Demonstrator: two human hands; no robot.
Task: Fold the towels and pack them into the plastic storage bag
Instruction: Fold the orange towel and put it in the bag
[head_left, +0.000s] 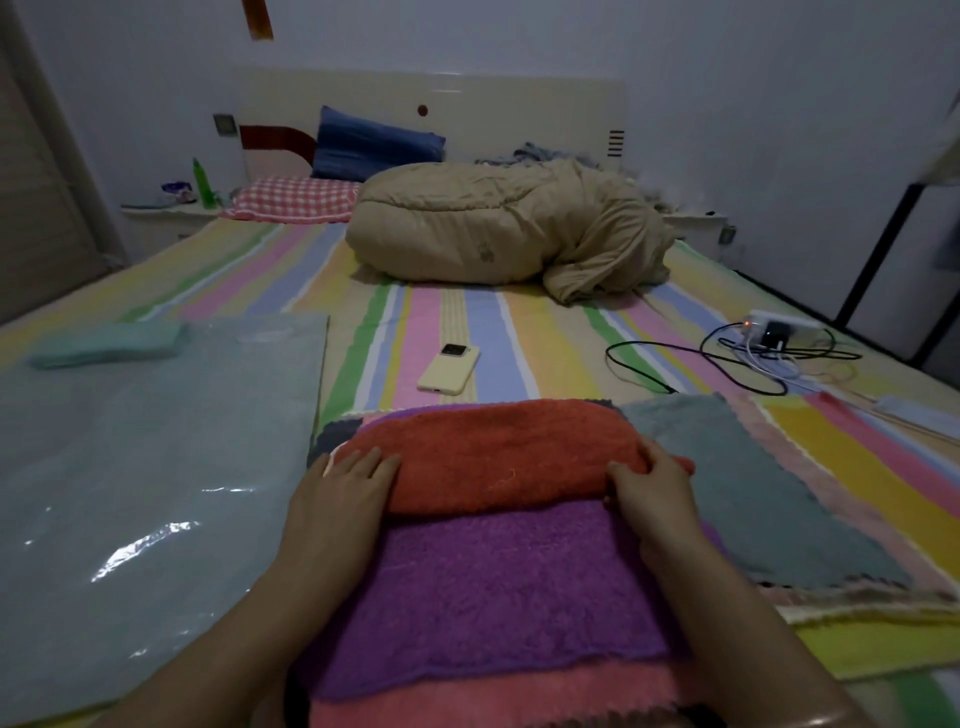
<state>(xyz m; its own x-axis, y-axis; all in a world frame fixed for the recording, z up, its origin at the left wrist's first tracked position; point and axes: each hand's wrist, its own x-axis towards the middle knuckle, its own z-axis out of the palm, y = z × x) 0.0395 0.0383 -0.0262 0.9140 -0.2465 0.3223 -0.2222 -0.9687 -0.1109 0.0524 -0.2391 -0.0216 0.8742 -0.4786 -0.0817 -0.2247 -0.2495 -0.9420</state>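
A folded orange towel (493, 452) lies on top of a purple towel (498, 587), which covers a pink towel (467, 701). My left hand (348, 483) rests flat on the orange towel's left end, fingers straight. My right hand (649, 478) grips the towel's right end, fingers curled over its edge. A grey-green cloth (737, 478) is spread out to the right over a pink cloth. The clear plastic storage bag (145, 493) lies flat on the left, with a folded teal towel (109, 343) inside near its far end.
All this sits on a striped bed sheet (519, 343). A yellow phone (449, 366) lies beyond the towels. A power strip with tangled cables (763, 343) is at the right. A bundled tan quilt (498, 228) and pillows (374, 145) lie by the headboard.
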